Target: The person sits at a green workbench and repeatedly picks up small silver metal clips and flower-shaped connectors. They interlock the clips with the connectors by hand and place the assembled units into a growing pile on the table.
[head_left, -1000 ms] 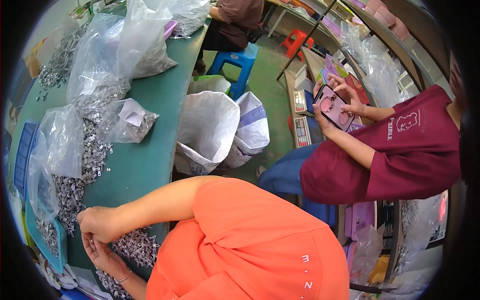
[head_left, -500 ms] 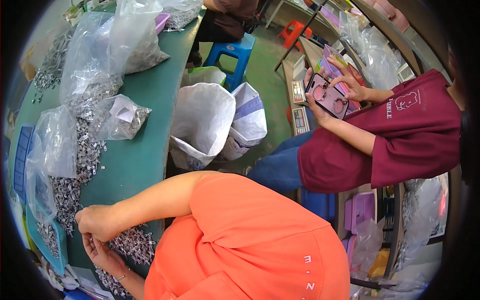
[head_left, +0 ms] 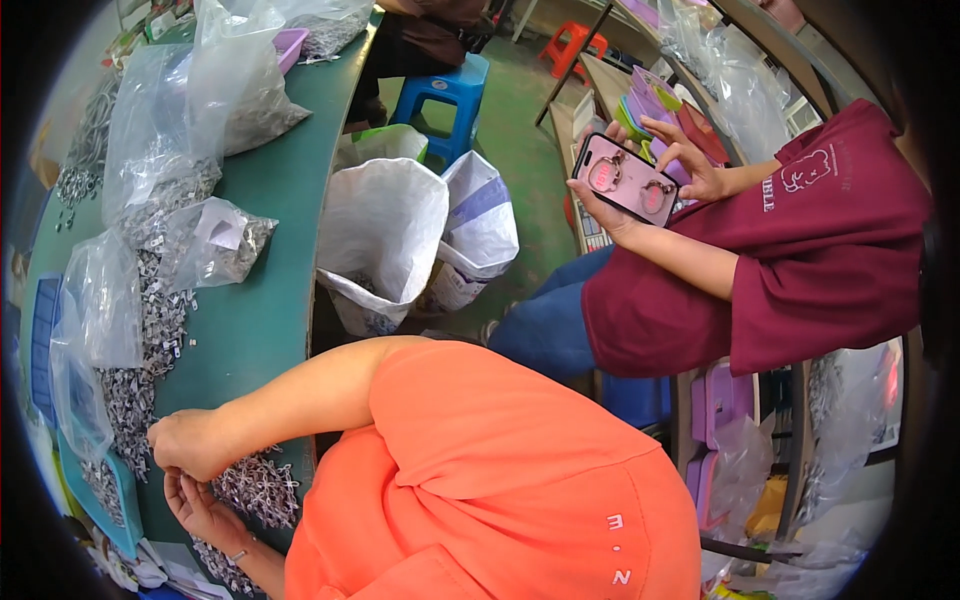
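Observation:
My right hand (head_left: 190, 445) is closed over the green table (head_left: 235, 335), its fingers bent down and mostly hidden behind its back. Just below it, my left hand (head_left: 203, 513) has curled fingers, with the tips close to the right hand. Whatever the two hold is too small or hidden to make out. Beside them lies a heap of small looped metal pieces (head_left: 258, 490), partly covered by my orange sleeve and arm. A long pile of small metal clips (head_left: 128, 410) runs along the table past my right hand. A light-blue tray (head_left: 128, 500) with similar pieces stands to the left.
Clear plastic bags of metal parts (head_left: 235, 235) lie farther up the table. White woven sacks (head_left: 395, 215) and a blue stool (head_left: 443, 105) stand beyond its right edge. A person in a maroon shirt (head_left: 800, 240) at right holds a phone (head_left: 628, 180). Another person sits at the top.
The view has shifted, so the table and sacks sit a little farther left. The phone in the other person's hands has moved left and tilted. My hands stay together in nearly the same place.

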`<state>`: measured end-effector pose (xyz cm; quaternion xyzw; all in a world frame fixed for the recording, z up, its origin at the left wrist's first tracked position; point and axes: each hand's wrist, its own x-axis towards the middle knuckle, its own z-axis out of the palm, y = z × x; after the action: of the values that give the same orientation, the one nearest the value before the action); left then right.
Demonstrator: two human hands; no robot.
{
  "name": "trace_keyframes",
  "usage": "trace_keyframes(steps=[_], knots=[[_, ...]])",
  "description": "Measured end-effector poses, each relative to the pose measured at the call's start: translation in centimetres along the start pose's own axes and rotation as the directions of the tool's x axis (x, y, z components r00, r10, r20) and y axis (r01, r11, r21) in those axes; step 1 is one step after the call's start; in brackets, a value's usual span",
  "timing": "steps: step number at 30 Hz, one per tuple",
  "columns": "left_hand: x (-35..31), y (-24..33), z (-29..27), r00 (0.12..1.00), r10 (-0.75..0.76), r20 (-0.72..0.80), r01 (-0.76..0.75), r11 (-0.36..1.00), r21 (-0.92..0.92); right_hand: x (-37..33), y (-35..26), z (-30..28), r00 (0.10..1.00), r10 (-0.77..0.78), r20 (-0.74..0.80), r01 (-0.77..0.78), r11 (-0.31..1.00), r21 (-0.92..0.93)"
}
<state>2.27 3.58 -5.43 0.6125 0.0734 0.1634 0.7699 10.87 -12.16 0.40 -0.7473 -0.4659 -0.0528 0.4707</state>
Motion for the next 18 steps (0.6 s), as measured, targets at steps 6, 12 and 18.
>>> trace_keyframes(steps=[6, 12, 18], knots=[[0.2, -0.3, -0.7, 0.996, 0.058, 0.062, -0.061, 0.997, 0.038, -0.8, 0.0, -0.4, 0.998, -0.054, -0.012, 0.054, 0.997, -0.047], [0.1, -0.1, -0.4, 0.994, 0.06, 0.089, -0.06, 0.998, -0.001, -1.0, -0.8, -0.9, 1.0, -0.02, -0.004, 0.019, 0.993, -0.118], [0.7, -0.6, -1.5, 0.973, 0.055, 0.222, -0.034, 0.995, -0.098, -1.3, -1.2, -1.4, 1.0, -0.009, 0.002, 0.01, 0.989, -0.149]])
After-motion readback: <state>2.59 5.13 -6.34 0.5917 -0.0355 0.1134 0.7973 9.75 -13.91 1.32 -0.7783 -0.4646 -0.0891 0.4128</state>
